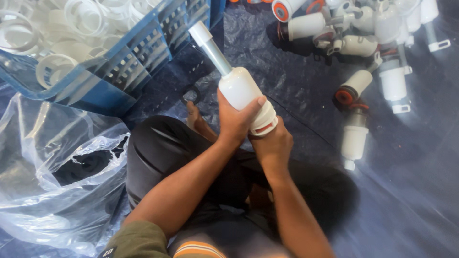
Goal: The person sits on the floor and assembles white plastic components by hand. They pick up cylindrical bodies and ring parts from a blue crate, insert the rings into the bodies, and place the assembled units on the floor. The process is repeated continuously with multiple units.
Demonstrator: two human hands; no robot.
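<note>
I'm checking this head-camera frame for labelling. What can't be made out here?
- Bottom end of the white pump part: covered by the right hand.
- Left hand palm side: turned away.
- Blue crate: cut by the top edge.
- Pile of white parts: cut off, blurred.

Blue crate (119, 71) blocks the upper left; clear plastic bag (43, 157) crowds the left. White parts pile (368, 38) obstructs the upper right, with open dark sheet (296, 81) between.
</note>
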